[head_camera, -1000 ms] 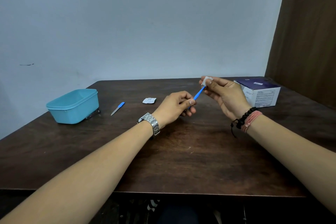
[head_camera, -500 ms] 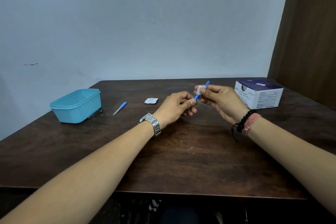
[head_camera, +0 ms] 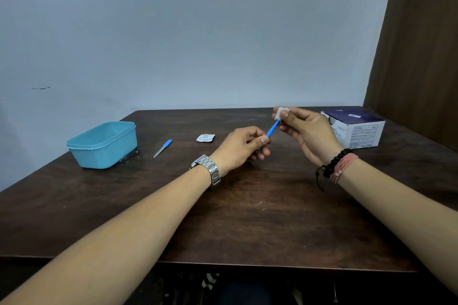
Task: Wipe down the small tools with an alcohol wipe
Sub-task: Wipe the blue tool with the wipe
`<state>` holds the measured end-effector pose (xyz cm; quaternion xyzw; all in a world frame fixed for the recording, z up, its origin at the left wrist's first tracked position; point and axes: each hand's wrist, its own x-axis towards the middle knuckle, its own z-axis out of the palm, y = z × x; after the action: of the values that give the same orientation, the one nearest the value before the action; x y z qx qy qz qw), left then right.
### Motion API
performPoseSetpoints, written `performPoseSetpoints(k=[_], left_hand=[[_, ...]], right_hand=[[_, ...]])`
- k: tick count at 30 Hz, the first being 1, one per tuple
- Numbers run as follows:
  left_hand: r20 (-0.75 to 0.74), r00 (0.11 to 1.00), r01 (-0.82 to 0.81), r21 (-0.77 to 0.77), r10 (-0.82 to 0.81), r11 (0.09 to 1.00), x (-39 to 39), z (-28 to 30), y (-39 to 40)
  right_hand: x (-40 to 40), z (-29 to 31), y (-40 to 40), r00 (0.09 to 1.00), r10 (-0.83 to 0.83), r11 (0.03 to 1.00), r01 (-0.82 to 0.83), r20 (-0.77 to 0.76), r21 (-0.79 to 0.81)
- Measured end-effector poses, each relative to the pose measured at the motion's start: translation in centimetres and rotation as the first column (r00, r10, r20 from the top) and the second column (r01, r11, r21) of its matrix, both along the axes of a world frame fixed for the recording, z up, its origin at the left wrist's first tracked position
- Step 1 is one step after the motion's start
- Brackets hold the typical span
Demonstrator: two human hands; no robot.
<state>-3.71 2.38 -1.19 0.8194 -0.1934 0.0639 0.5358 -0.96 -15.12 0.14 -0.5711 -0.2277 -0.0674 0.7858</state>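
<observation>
left hand (head_camera: 244, 142) pinching blue tool (head_camera: 272, 129) | right hand (head_camera: 306, 129) clamping wipe (head_camera: 281, 112) around its tip | second tool (head_camera: 162, 148) lying on table (head_camera: 247, 218), seemingly awaiting wiping

The right hand (head_camera: 307, 131) has slid the wipe (head_camera: 281, 112) back up to the blue tool's (head_camera: 272, 129) top end.

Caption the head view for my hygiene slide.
Left hand holds thin blue plastic tool; right hand pinches white wipe around its tip.
</observation>
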Motion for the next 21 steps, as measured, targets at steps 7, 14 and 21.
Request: performPoseSetpoints(k=[7,14,21], left_hand=[[0.019,1.000,-0.011,-0.003,0.012,1.000,-0.2,0.1,0.1],[0.017,1.000,-0.006,0.010,0.006,1.000,-0.1,0.0,0.0],[0.014,1.000,0.001,-0.015,0.000,1.000,-0.1,0.2,0.2]], right_hand=[[0.0,-0.8,0.4,0.999,0.031,0.984,-0.032,-0.006,-0.174],[-0.3,0.0,0.1,1.000,0.001,1.000,-0.001,0.009,-0.013],[-0.3,-0.5,0.5,1.000,-0.011,0.987,0.013,0.012,-0.161]])
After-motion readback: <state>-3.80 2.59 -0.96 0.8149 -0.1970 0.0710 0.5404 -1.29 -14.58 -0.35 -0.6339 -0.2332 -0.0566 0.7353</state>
